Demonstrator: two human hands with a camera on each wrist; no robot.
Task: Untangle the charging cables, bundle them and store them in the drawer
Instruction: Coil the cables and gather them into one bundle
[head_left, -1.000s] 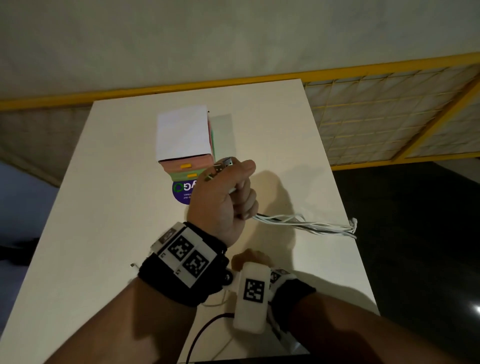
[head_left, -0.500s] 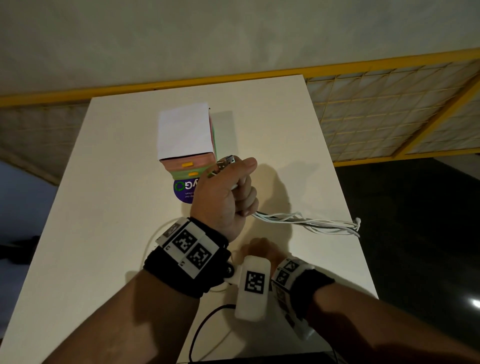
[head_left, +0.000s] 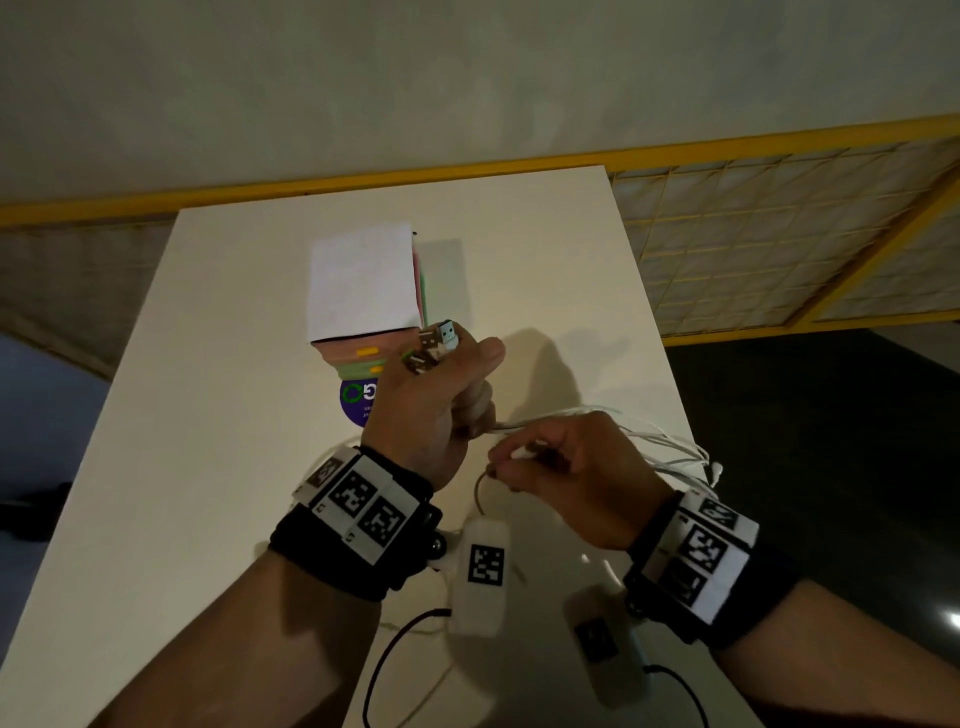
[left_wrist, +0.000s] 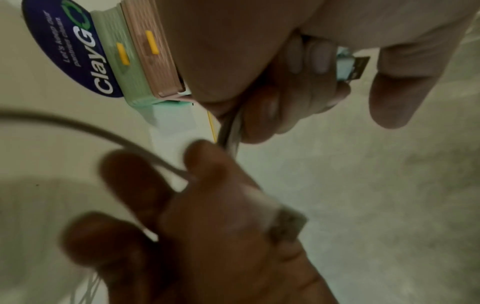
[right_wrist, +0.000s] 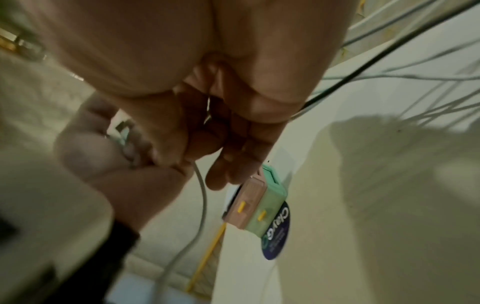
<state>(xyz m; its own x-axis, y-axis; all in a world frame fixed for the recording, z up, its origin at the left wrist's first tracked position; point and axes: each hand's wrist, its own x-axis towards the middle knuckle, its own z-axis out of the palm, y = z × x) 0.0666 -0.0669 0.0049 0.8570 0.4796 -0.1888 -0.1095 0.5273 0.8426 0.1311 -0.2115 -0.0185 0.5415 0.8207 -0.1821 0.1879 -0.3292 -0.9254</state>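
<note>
My left hand (head_left: 441, 410) is held above the table and grips a bundle of white charging cables (head_left: 654, 441) in a fist. Their USB plugs (head_left: 436, 343) stick out above the thumb. From the fist the strands trail right across the table to its right edge. My right hand (head_left: 524, 462), just below the left fist, pinches one grey cable (head_left: 480, 491) between thumb and fingers. In the left wrist view that grey cable (left_wrist: 78, 127) curves in from the left. The small drawer unit (head_left: 363, 280) with pink and green drawers stands behind my left hand.
The white table (head_left: 208, 415) ends at its right edge (head_left: 675, 374), close to the cable ends. A round purple sticker (head_left: 353, 402) lies in front of the drawer unit. A yellow-framed grid panel (head_left: 779, 234) stands beyond the table.
My right hand has come out from behind the left wrist, moved forward to the strands under the left fist and pinched a cable. The left hand has stayed put.
</note>
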